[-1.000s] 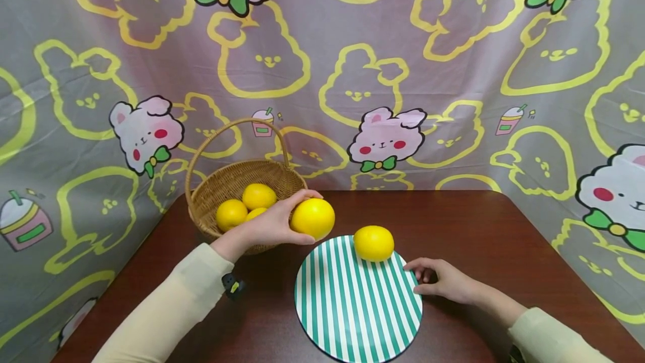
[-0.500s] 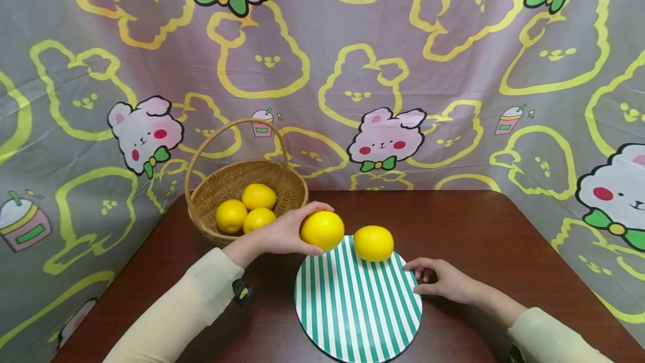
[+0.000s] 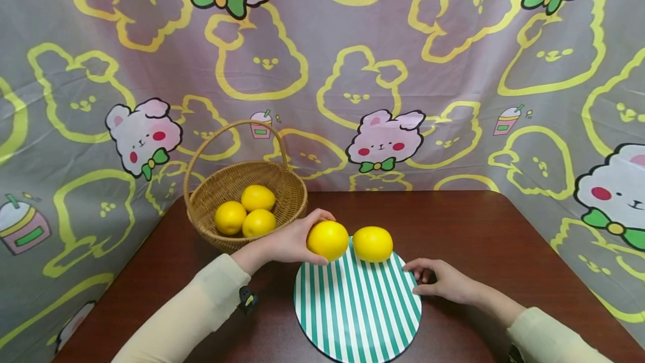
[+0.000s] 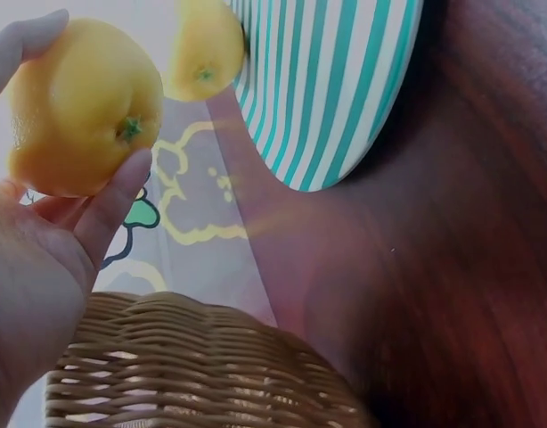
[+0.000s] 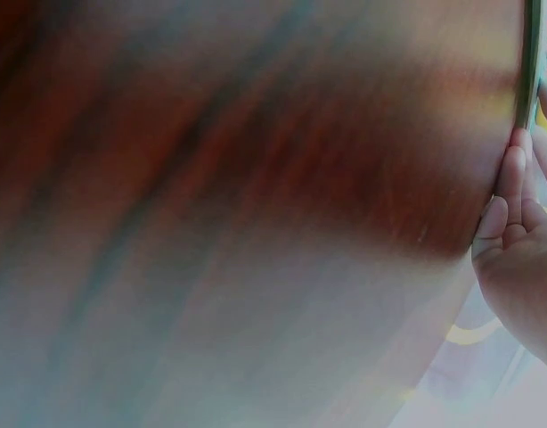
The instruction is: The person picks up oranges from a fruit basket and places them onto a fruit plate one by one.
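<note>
In the head view my left hand (image 3: 294,240) grips a yellow orange (image 3: 328,241), thumb below and fingers over the top. The fruit is over the left far edge of a round green-and-white striped plate (image 3: 358,307). Its small green stem end faces the left wrist camera, where the thumb (image 4: 118,201) presses near it. Beside it, a second orange (image 3: 373,244) sits at the plate's far rim. My right hand (image 3: 448,282) rests with loosely bent fingers at the plate's right edge. In the right wrist view, its fingertips (image 5: 516,160) are right by the plate's edge.
A wicker basket (image 3: 289,184) with a tall handle stands at the back left, holding three more yellow oranges (image 3: 258,223). Its rim is just behind my left forearm. The dark wooden table (image 3: 443,217) ends at a patterned cloth backdrop (image 3: 453,144).
My left hand has carried the orange away from the basket, rightward and lower, to beside the other orange on the plate. My right hand has stayed where it was.
</note>
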Available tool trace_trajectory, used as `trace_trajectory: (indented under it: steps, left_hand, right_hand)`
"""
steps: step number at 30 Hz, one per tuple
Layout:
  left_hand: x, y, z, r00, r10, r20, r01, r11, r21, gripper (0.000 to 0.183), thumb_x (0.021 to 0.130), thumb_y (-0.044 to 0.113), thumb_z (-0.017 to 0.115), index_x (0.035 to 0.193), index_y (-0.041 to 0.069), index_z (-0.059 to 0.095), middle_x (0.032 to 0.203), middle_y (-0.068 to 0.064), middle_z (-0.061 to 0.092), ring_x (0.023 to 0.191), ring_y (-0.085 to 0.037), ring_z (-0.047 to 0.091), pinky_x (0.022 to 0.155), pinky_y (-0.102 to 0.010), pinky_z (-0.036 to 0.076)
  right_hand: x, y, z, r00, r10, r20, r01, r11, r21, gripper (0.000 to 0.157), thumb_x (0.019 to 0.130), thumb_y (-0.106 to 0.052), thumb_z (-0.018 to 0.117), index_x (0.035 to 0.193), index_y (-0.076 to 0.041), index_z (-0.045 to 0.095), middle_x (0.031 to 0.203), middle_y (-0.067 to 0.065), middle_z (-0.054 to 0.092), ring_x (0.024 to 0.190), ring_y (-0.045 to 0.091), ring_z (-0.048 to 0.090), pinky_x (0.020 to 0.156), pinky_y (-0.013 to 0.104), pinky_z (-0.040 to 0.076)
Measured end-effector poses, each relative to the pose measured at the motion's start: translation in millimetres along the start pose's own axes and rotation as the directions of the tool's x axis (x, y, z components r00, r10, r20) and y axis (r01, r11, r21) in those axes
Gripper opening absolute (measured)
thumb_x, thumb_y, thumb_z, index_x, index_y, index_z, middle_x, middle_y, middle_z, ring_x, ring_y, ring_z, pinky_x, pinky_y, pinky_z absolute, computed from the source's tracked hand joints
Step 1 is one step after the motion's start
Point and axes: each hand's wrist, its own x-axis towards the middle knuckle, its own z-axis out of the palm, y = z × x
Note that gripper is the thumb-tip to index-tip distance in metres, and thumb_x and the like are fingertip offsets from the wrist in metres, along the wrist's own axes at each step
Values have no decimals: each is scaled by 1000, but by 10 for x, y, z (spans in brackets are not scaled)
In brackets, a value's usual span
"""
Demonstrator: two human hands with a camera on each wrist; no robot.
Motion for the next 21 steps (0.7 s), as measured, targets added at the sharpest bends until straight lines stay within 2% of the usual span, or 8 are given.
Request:
trace_trajectory:
  steps: [6, 21]
  left_hand:
    - [29, -62, 85, 999, 31, 28, -30, 999, -24, 77, 77, 27, 83, 137, 18, 37, 123, 4, 53, 98, -15, 56, 84, -33, 48]
    - [87, -241, 268, 999, -16, 50, 17, 1000, -4, 76, 74, 22, 85, 138, 19, 44, 126, 8, 51, 105, -12, 51, 93, -36, 43]
  right_hand:
    - [2, -12, -7, 1000, -4, -3, 4, 1000, -3, 38, 90, -18, 71, 123, -3, 59, 91, 5, 53, 78, 12, 51, 68, 25, 44]
    - [-5, -18, -3, 1000, 0, -3, 0, 1000, -6, 39, 89, -19, 71, 123, -2, 59, 92, 3, 54, 78, 12, 51, 69, 24, 45]
